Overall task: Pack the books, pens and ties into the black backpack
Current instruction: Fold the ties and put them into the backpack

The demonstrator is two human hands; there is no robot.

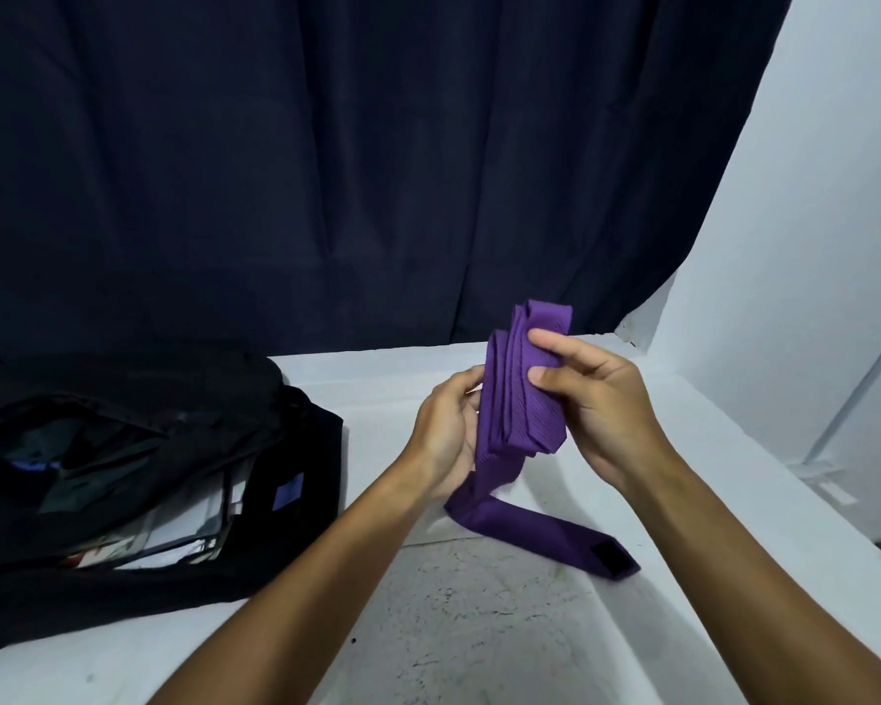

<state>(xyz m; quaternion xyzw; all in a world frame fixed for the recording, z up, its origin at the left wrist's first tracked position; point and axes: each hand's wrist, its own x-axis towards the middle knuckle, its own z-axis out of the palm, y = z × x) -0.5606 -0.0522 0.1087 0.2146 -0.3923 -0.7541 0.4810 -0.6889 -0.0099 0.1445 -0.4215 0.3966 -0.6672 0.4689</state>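
Both hands, left hand (446, 429) and right hand (598, 399), pinch a folded, ribbed purple tie (522, 389).

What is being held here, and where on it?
The purple tie, by its folded bundle: right hand pinches the upper folds, left hand grips the side. Its tail lies on the table.

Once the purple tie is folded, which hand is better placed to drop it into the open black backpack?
Probably the left hand: it grips the folded purple fabric tie on the side nearer the black backpack. The right hand would have to cross over.
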